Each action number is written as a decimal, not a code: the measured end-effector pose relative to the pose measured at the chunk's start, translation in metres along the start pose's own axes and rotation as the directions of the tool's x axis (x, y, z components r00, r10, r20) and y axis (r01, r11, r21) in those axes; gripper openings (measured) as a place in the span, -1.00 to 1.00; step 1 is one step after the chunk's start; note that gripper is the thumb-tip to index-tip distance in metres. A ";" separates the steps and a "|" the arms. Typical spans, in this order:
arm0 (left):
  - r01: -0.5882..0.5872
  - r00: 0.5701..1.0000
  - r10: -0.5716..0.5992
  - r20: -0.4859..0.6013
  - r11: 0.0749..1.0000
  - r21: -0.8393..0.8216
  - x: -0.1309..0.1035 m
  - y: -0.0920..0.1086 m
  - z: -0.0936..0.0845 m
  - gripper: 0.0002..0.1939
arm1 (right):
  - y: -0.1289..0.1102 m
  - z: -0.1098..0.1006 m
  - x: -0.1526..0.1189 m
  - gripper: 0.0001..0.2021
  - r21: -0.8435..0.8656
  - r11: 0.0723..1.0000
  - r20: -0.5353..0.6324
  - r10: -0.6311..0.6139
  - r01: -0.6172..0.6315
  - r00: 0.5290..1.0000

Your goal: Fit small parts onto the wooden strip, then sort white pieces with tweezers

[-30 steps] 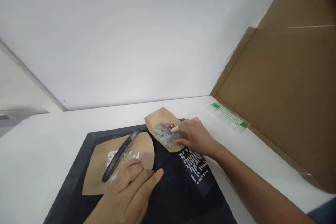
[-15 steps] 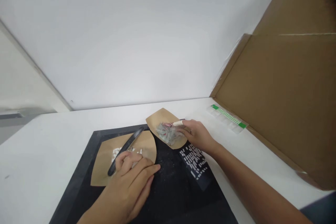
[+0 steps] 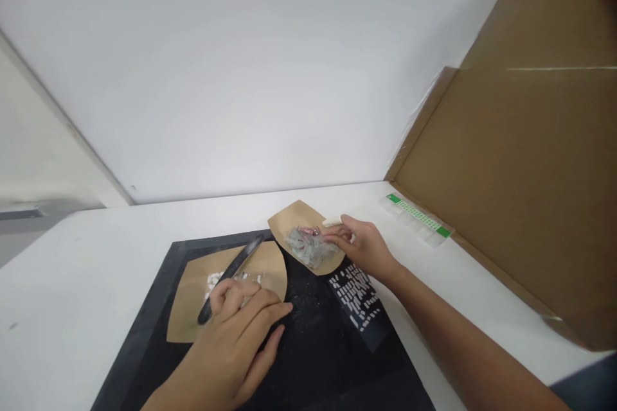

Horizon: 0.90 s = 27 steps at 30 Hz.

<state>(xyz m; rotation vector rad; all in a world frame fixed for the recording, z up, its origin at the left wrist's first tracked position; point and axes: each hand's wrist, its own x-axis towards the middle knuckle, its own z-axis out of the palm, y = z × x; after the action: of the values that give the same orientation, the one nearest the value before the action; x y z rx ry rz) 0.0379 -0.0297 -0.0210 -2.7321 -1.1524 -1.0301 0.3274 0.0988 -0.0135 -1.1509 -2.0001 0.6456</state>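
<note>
My left hand [image 3: 243,334] rests over the near edge of the left brown paper tray [image 3: 186,298], fingers partly spread and partly curled, with nothing visible in it. A dark, long nail file [image 3: 236,268] lies slanted across that tray, beside small white pieces [image 3: 213,280]. My right hand [image 3: 359,241] is at the right edge of a second brown tray [image 3: 294,212], its fingers pinched at crumpled translucent scraps [image 3: 311,247]. A pale cap-like piece [image 3: 332,222] covers or lies at one fingertip; I cannot tell which.
A black mat [image 3: 308,359] lies under both hands. On its right side is a dark sheet with rows of small white pieces [image 3: 357,295]. A clear case with a green label [image 3: 418,215] lies by the cardboard panel [image 3: 520,192] at the right. Behind stands a white wall [image 3: 260,77].
My right fingers have shifted slightly, and the pale piece has risen a little. The thumb of my left hand has moved away from its other fingers.
</note>
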 end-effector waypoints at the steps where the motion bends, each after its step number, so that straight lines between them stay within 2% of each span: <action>1: 0.000 1.000 0.000 0.003 1.000 -0.007 0.000 0.000 0.000 -0.72 | 0.001 0.000 0.000 -0.63 0.004 1.000 -0.008 0.015 -0.015 1.000; 6: 0.007 1.000 -0.007 -0.011 1.000 -0.010 0.003 0.002 -0.001 -0.71 | -0.008 0.001 -0.003 -0.54 -0.030 0.998 0.011 0.054 -0.053 0.998; 9: 0.018 0.999 -0.020 -0.051 0.999 -0.036 0.005 0.003 0.000 -0.68 | -0.022 0.008 -0.009 -0.56 -0.043 0.996 0.038 0.077 -0.076 0.996; 12: 0.055 0.993 -0.063 -0.097 0.996 -0.076 0.007 0.005 0.003 -0.63 | -0.041 0.021 -0.019 -0.56 0.014 0.997 0.099 0.080 -0.082 0.992; 18: 0.098 0.977 -0.142 -0.159 0.961 -0.258 0.011 0.006 0.011 -0.61 | -0.075 0.044 -0.038 -0.76 0.061 0.996 0.251 0.049 -0.066 0.967; 21: 0.102 0.974 -0.162 -0.156 0.937 -0.334 0.012 0.005 0.012 -0.66 | -0.080 0.050 -0.043 -0.81 0.063 0.998 0.261 -0.004 -0.013 0.965; 27: 0.126 0.976 -0.185 -0.115 0.910 -0.394 0.011 0.002 0.012 -0.77 | -0.075 0.053 -0.044 -0.75 0.093 0.996 0.258 -0.034 0.010 0.965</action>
<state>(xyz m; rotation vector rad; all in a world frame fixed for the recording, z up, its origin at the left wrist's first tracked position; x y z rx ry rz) 0.0516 -0.0213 -0.0239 -2.8046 -1.2799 -1.6137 0.2622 0.0209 -0.0070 -1.0313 -2.1728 0.9063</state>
